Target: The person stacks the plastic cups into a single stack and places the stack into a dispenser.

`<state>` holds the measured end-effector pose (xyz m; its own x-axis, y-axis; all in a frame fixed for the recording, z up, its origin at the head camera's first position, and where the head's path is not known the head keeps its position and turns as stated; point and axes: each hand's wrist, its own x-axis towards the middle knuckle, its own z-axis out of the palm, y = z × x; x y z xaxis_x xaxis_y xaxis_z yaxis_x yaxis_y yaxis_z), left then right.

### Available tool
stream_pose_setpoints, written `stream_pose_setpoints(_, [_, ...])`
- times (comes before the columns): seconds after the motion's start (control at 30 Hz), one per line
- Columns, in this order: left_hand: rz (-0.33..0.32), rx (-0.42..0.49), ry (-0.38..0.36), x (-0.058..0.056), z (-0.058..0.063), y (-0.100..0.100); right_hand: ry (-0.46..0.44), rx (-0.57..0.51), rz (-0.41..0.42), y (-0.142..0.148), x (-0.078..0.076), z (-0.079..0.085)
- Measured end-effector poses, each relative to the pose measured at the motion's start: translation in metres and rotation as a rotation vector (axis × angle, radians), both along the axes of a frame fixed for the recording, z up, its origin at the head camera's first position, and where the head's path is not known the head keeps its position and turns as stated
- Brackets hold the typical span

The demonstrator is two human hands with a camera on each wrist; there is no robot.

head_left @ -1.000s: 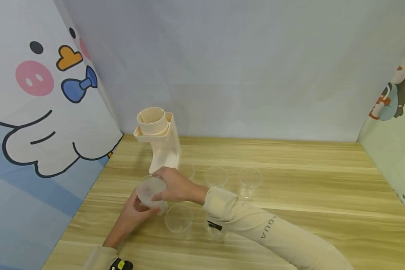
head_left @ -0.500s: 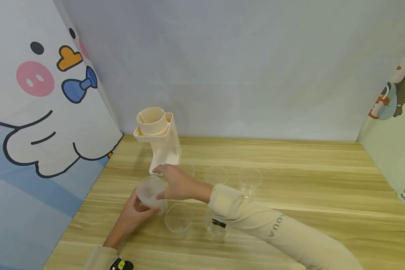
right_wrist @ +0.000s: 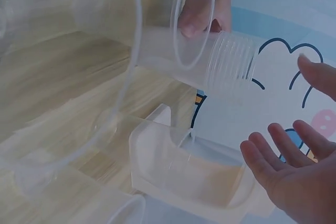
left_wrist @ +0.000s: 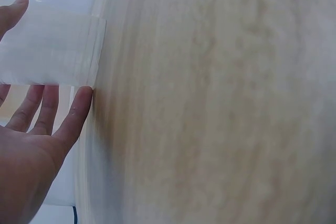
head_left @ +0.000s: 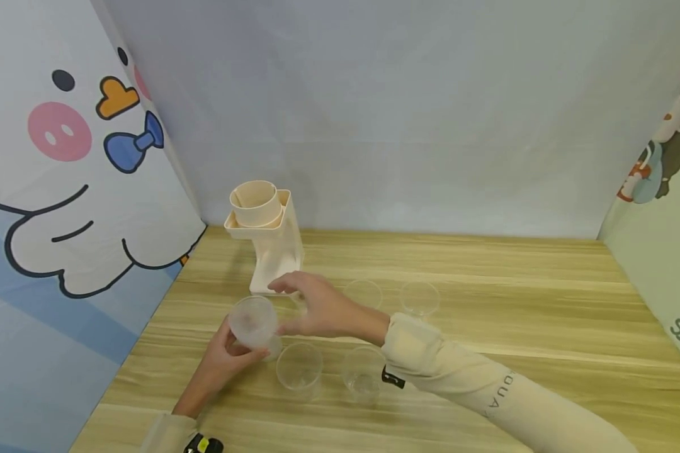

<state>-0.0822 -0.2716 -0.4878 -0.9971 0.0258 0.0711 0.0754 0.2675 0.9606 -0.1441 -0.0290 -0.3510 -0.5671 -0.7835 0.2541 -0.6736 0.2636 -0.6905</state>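
My left hand (head_left: 218,365) grips a stack of translucent plastic cups (head_left: 253,322) at the left of the table. In the left wrist view the thumb lies above the stack (left_wrist: 47,48) and the fingers below it. Close to the stack's right side, my right hand (head_left: 325,309) hovers with thumb and fingers spread. The right wrist view shows this hand (right_wrist: 302,182) apart from the ribbed rims (right_wrist: 231,64) of the stack, holding nothing. Behind the hands stands a cream plastic holder (head_left: 277,251) with a round ring on top.
Clear cups stand upright on the wooden table (head_left: 515,283): a front pair, cup (head_left: 299,371) and cup (head_left: 364,376), and a back pair, cup (head_left: 363,294) and cup (head_left: 420,297). Printed cloth (head_left: 62,189) hangs on the left, plain cloth (head_left: 396,113) at the back.
My right hand has let go of the cup stack and moved right, its fingers spreading. My left hand and the stack have stayed in place.
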Motion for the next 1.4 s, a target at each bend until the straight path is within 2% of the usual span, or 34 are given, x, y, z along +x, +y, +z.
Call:
stream_pose_setpoints(0.47, [0.021, -0.017, -0.006, 0.002, 0.001, 0.001, -0.039, -0.075, 0.034, 0.022, 0.007, -0.005])
stream_pose_setpoints(0.7, [0.026, -0.01, -0.037, 0.003, 0.003, 0.002, -0.05, -0.132, 0.03, 0.032, 0.011, -0.009])
stream_pose_setpoints(1.03, [0.021, -0.003, -0.004, 0.003, -0.001, 0.001, -0.078, -0.159, 0.019, 0.045, 0.013, -0.013])
stream_pose_setpoints(1.4, [0.017, -0.003, -0.011, 0.002, 0.0, 0.0, -0.126, -0.224, 0.005, 0.062, 0.018, -0.018])
